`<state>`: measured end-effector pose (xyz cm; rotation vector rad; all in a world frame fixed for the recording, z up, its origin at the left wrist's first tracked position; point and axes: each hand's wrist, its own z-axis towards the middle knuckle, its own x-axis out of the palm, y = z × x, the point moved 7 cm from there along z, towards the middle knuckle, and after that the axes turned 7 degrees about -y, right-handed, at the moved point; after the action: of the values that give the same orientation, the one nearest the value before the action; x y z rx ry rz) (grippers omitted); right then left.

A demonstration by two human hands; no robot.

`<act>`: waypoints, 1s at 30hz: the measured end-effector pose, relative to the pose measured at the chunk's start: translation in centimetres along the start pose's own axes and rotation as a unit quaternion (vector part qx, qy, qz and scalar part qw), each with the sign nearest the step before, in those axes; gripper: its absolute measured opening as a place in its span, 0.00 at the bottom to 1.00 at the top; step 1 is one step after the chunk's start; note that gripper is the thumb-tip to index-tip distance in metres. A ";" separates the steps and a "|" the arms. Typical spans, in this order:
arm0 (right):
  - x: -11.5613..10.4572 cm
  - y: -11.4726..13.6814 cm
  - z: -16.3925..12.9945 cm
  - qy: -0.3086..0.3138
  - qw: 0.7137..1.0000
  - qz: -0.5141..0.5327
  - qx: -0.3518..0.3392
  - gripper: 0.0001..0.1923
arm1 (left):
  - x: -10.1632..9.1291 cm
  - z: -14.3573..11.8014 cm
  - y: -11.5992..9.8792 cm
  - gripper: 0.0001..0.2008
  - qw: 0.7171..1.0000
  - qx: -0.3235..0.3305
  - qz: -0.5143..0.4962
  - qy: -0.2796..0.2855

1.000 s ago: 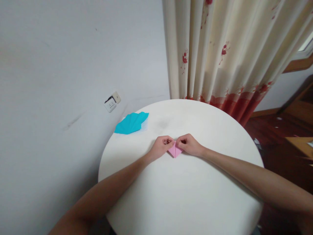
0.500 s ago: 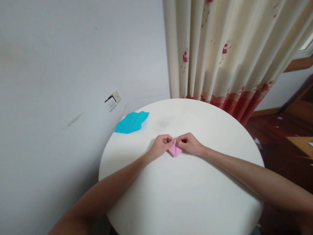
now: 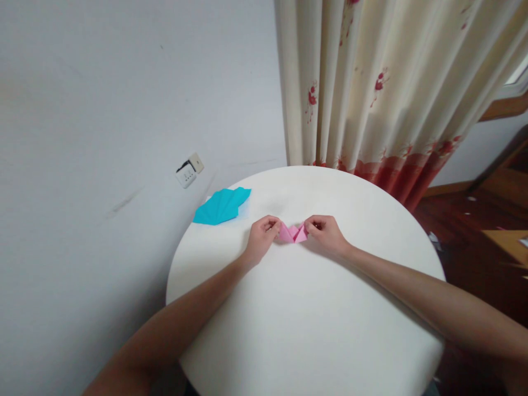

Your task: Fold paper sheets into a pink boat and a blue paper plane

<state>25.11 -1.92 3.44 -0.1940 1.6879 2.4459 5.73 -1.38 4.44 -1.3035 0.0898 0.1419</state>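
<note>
Paper is what I have in my hands, a small pink folded paper. It sits just above the round white tabletop, out past the middle, right between my two hands. My left hand pinches its left tip. My right hand pinches its right tip. My fingers are curled tight on the paper on both sides, so neither hand is loose.

The paper is stretched sideways. Its long way runs from left to right, from one hand to the other. There is a dip in the middle of its top edge, like a little "M". Both hands are just as close to it, because each one holds one end. The paper lies straight ahead of me, with my arms reaching out to it.

A second ago my hands were closer to me and closer together, and the paper hung down between them like a small point. Now my hands are farther out on the tabletop and a bit wider apart, and the paper is pulled open and flatter.

A blue folded paper lies well off to the left, near the wall. A curtain hangs behind the tabletop.
</note>
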 end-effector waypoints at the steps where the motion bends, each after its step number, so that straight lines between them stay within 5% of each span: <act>1: -0.2 0.1 0.1 -0.007 1.000 -0.004 -0.007 0.11 | -0.2 0.1 0.0 0.11 1.000 0.002 0.001 -0.008; 11: -1.7 0.4 0.6 -0.066 0.997 -0.003 -0.038 0.11 | -1.5 1.4 -0.2 0.18 0.998 0.056 0.006 -0.026; 23: -3.5 1.0 0.6 -0.144 0.987 -0.001 -0.066 0.14 | -2.7 2.1 -0.4 0.13 0.993 0.081 0.028 -0.077; 30: -3.5 1.1 0.7 -0.137 0.988 -0.010 -0.074 0.14 | -2.9 2.2 0.0 0.10 0.993 0.087 0.033 -0.078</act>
<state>28.26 -1.88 5.37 0.1042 1.3865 2.4502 2.80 0.61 5.49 -1.1125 0.0111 0.2850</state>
